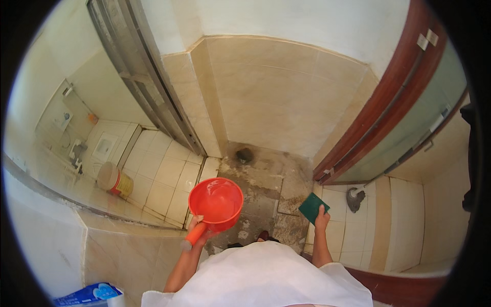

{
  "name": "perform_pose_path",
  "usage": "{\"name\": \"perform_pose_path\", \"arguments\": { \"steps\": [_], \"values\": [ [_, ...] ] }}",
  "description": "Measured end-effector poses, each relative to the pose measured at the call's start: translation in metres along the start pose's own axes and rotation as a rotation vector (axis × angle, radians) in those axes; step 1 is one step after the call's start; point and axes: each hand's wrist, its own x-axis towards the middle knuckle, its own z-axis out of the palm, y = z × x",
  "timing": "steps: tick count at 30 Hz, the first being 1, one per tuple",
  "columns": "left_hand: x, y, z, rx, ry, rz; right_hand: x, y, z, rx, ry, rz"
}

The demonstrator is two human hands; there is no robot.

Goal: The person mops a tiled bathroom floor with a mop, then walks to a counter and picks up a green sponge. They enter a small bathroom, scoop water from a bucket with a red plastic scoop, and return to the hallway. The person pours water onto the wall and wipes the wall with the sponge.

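Note:
My left hand grips a red plastic dipper where its handle meets the bowl. The bowl's open top faces me, and whether it has water in it I cannot tell. A flat dark green scouring pad is pinched in my right hand, thumb on top, off to the right. Both hands are apart, above a worn, stained stone floor.
A dark drain hole lies by the tiled wall. On the left, a bucket stands beyond a metal door frame. To the right are a red-brown door frame and a mop. A blue package is at lower left.

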Motion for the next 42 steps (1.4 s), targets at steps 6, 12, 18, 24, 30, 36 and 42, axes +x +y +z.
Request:
{"name": "perform_pose_path", "arguments": {
  "steps": [6,12,18,24,30,36,42],
  "values": [
    [0.046,0.002,0.052,0.091,0.007,0.105,0.018,-0.083,0.052,-0.46,-0.702,-0.539],
    [0.083,0.017,0.101,0.16,-0.002,0.03,-0.004,-0.153,0.091,-0.544,-1.115,-0.794],
    [0.145,0.04,0.144,0.183,-0.122,-0.023,0.022,-0.196,0.123,-0.357,-0.9,-0.956],
    [0.212,0.084,0.201,0.361,-0.232,-0.017,0.072,-0.238,0.151,-0.463,-0.764,-1.09],
    [0.279,0.146,0.286,0.478,-0.524,-0.25,0.13,-0.313,0.173,-0.519,-0.651,-1.012],
    [0.355,0.217,0.395,0.435,-0.73,-0.452,0.207,-0.44,0.2,-0.586,-0.55,-0.994],
    [0.396,0.279,0.478,0.361,-0.938,-0.26,0.281,-0.55,0.243,-0.636,-0.501,-1.095]
  ]
}}
